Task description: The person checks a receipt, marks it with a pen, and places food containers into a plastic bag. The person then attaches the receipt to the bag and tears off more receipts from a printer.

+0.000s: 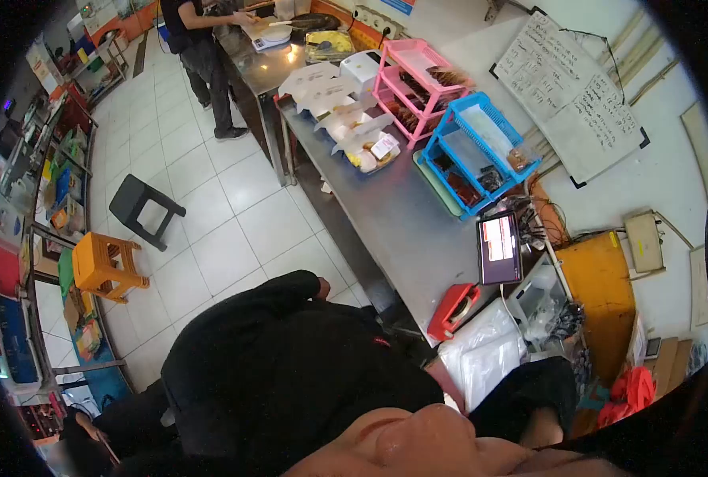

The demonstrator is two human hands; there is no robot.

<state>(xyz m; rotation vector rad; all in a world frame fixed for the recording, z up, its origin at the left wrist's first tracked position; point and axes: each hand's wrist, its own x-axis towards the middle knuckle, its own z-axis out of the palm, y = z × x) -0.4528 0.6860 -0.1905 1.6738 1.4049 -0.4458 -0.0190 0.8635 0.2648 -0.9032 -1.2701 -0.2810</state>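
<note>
The wearer's arms in black sleeves fill the lower view; the left hand is a small patch at the sleeve end over the floor, just off the steel bench edge, its grip impossible to tell, and the right hand is out of sight. Near the bench's near end lie a red tape dispenser and clear plastic bags, with a lit tablet beside them. The tiled floor alongside the bench is open up to a black stool and an orange stool. Another person works at the bench's far end.
</note>
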